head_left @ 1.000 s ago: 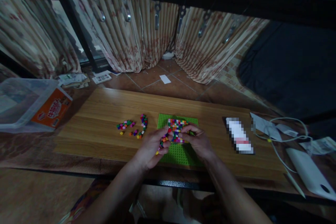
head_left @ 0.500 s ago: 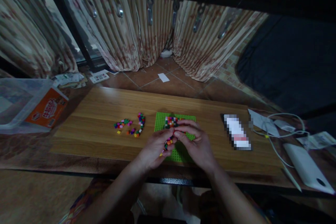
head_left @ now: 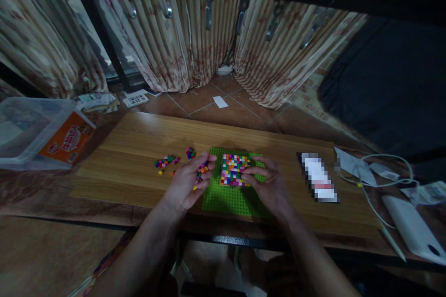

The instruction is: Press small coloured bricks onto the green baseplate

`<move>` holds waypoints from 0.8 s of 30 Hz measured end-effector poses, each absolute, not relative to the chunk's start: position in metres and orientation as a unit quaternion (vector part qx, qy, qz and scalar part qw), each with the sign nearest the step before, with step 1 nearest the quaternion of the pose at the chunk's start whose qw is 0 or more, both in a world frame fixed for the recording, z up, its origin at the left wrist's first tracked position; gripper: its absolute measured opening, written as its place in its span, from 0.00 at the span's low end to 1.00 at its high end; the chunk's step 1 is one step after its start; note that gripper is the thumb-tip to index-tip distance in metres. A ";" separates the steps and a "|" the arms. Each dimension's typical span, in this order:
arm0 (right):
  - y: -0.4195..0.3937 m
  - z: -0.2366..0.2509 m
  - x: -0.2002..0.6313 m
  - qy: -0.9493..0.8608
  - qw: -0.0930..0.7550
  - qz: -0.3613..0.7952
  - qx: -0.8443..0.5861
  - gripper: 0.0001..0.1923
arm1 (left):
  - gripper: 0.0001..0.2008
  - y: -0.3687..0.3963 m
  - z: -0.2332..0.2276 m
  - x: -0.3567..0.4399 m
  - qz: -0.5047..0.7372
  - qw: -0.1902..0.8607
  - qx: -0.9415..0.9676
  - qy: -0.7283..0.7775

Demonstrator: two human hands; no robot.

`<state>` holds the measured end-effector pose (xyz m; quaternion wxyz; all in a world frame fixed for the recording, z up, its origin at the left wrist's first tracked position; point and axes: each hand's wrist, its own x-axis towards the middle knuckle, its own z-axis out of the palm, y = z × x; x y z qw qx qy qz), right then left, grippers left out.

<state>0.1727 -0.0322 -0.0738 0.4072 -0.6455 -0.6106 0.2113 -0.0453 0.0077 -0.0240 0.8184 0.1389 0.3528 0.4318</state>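
Note:
A green studded baseplate point(head_left: 232, 198) lies on the wooden table point(head_left: 139, 144) in front of me. A square patch of small multicoloured bricks point(head_left: 234, 169) covers its far middle. My left hand point(head_left: 186, 183) rests at the plate's left edge, cupped around several small coloured bricks point(head_left: 202, 170). My right hand point(head_left: 270, 185) lies on the plate, its fingertips touching the right side of the brick patch. Loose coloured bricks point(head_left: 166, 162) lie scattered on the table to the left of my left hand.
A clear plastic bin with an orange label point(head_left: 62, 141) stands at the far left. A blurred flat object point(head_left: 318, 177), a white cable point(head_left: 376, 181) and a white device point(head_left: 413, 229) lie to the right. Striped curtains point(head_left: 195, 41) hang behind the table over a tiled floor.
My hands have parted from the middle of the plate. The left hand moved left with its bricks, uncovering the brick patch. The right hand stays at the patch's right side.

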 end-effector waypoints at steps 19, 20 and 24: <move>-0.017 -0.087 0.168 -0.529 0.453 0.372 -0.614 0.13 | 0.11 0.001 -0.026 -0.032 0.388 0.841 0.115 0.358; -0.018 -0.087 0.167 -0.533 0.453 0.364 -0.615 0.12 | 0.12 0.001 -0.025 -0.031 0.382 0.848 0.098 0.353; -0.025 -0.074 0.161 -0.558 0.472 0.259 -0.632 0.10 | 0.14 -0.002 -0.023 -0.025 0.367 0.878 0.013 0.308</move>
